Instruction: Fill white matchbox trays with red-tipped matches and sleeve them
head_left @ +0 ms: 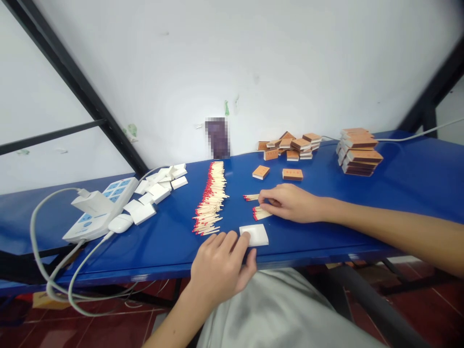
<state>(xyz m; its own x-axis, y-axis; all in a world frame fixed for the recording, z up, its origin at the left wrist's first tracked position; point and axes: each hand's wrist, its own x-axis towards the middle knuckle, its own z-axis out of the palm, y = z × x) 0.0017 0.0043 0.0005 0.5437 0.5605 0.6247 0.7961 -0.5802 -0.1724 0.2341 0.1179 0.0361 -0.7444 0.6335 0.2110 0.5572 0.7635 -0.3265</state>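
My left hand [224, 263] is at the table's front edge, fingers bent, its index finger and thumb gripping a small white matchbox tray [258, 235]. My right hand [288, 203] reaches in from the right with thumb and index closed on a few red-headed matches [261, 213]. Another small bunch of matches [250, 197] lies just beyond, partly under the right fingers. To the left, a long row of loose matches [213, 193] runs from the wall toward me, red heads mostly leftward. Two orange matchboxes [261, 172] lie beyond the right hand.
White trays [155, 191] are heaped at left beside a power strip [105, 208] with a plug and looping cables [34, 241]. Orange matchboxes are piled by the wall [232, 63], with a taller stack [358, 152] further right. The blue table [174, 232] has black metal posts.
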